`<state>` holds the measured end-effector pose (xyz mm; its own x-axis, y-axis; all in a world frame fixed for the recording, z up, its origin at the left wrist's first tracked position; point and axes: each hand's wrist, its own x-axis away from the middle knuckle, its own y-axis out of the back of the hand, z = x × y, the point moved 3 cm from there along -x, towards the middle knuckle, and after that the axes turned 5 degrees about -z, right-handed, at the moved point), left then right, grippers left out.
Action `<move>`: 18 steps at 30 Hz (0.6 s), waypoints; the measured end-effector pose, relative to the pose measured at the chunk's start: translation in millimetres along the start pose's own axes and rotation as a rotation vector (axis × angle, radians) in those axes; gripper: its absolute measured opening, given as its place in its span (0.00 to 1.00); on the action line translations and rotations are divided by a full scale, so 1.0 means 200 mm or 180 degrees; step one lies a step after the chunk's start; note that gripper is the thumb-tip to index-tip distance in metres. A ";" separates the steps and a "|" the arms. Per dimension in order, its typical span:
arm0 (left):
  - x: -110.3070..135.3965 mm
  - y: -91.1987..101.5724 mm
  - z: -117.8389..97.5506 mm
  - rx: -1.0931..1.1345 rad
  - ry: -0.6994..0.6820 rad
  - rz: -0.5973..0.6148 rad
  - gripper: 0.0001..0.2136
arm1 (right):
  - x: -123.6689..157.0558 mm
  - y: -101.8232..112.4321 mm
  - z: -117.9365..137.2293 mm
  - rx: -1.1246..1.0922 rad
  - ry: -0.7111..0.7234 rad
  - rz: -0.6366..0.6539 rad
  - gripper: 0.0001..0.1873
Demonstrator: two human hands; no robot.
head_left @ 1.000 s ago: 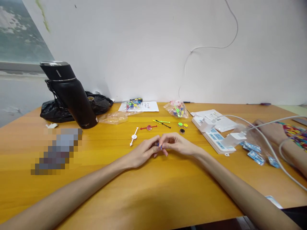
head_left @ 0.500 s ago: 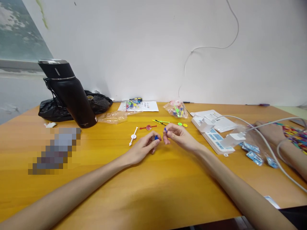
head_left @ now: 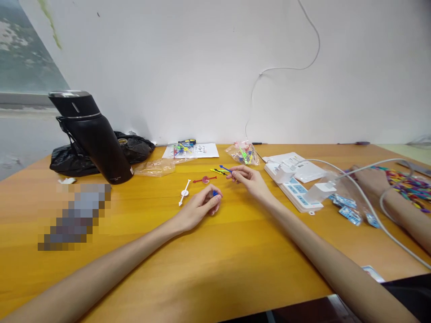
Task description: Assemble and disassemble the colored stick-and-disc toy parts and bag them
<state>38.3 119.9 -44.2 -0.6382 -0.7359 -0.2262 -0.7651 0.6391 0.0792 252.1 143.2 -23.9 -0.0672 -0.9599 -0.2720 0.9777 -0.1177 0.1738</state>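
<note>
In my right hand (head_left: 247,178) the fingertips pinch a blue plastic arrow (head_left: 225,169), its head pointing up and to the left. My left hand (head_left: 200,206) is closed around a small blue plastic piece (head_left: 215,193), mostly hidden by the fingers. Just left of that hand lies a white arrow spinner (head_left: 184,193) with a round centre. Beyond it lies a red arrow spinner (head_left: 205,180). Yellow and black arrows (head_left: 217,171) lie on the table behind the blue arrow, partly covered by it.
A black bottle (head_left: 98,139) stands at left by a black plastic bag (head_left: 67,161). Small bags of coloured parts (head_left: 244,154) lie near the wall. At right are a power strip (head_left: 299,195) with chargers and cables, blue-white packets (head_left: 350,214), and another person's hand (head_left: 368,181) near colourful pieces (head_left: 407,186).
My right hand has drawn slightly away from my left, and the blue arrow in its fingers now shows clearly. My left hand keeps its blue piece. The view has shifted a little.
</note>
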 end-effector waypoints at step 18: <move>0.01 -0.01 -0.01 -0.0101 0.0021 0.0088 0.14 | 0.00 -0.08 -0.10 0.2632 0.1496 0.0448 0.23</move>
<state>38.1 117.6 -43.3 -0.6596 -0.7196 -0.2171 -0.7494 0.6519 0.1162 240.5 149.7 -45.5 0.3025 -0.8000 -0.5181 0.5091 -0.3239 0.7974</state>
